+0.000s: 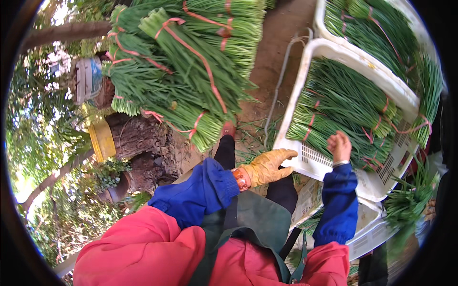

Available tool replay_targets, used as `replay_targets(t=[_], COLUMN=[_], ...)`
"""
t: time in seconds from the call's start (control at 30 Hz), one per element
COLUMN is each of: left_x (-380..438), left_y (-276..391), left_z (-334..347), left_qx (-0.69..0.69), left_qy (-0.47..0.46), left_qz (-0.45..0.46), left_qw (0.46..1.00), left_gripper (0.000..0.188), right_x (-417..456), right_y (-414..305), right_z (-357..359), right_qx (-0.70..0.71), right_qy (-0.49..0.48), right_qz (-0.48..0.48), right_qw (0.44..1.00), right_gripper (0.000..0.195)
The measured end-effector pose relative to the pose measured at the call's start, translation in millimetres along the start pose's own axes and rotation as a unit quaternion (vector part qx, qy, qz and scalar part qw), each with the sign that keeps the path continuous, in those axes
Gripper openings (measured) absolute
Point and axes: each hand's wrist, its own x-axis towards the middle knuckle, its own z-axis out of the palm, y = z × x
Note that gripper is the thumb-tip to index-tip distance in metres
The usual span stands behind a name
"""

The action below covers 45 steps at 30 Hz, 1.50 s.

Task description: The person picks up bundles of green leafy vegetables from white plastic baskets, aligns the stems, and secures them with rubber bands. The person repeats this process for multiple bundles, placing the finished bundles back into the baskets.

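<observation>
My left hand [270, 168], in a soiled yellow-orange glove, is held out above my legs, its thumb and fingers apart with nothing between them. Its fingertips are near the corner of a white plastic crate [315, 161]. My bare right hand [339, 144] is raised over the crate's near side, fingers curled; whether it holds anything small cannot be made out. Inside the crate lie bundles of long green leafy stalks [343, 93], like garlic chives, bound with pink ties. A large pile of similar tied bundles [200, 60] lies at the upper left.
Another white crate [357, 41] of bundles stands beyond. A metal hook rod [281, 82] lies on the dirt ground beside the crate. More crates [372, 236] are at lower right, with loose greens [408, 200] above. Yellow [102, 141] and white [86, 80] buckets stand left.
</observation>
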Motion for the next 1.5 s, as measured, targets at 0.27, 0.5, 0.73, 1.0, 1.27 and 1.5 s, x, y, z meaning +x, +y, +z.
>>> replay_targets(t=[0.27,0.5,0.73,1.0,1.27,1.5], left_x=[-175.6,-289.6,-276.4,-250.9,-203.8,-175.9], left_y=[-53.1,-176.8,-172.1,-131.1,-88.5,73.5], left_z=[-124.2,-153.4,-137.5,-140.8,-147.9,-160.4], left_qx=[-0.148,-0.322,-0.423,-0.51,-0.675,-0.882], left_qy=[0.099,0.294,0.283,0.266,-0.001,-0.194], left_qz=[-0.228,-0.265,-0.227,-0.158,-0.098,-0.163], left_qw=[0.957,0.86,0.83,0.803,0.732,0.398], left_gripper=[0.05,0.048,0.043,0.047,0.056,0.085], right_x=[-148.7,-121.3,-35.2,-85.4,-237.5,-276.7], right_y=[19.6,-104.9,-99.9,-115.5,-114.3,-150.3], right_z=[303.1,510.5,609.4,548.8,371.1,298.2], right_qx=[-0.296,-0.357,-0.652,-0.483,-0.363,-0.386], right_qy=[-0.199,-0.109,-0.097,-0.165,-0.277,-0.267], right_qz=[-0.268,-0.548,-0.35,-0.352,-0.414,-0.643], right_qw=[0.895,0.748,0.666,0.785,0.787,0.605], right_gripper=[0.02,0.037,0.105,0.073,0.076,0.041])
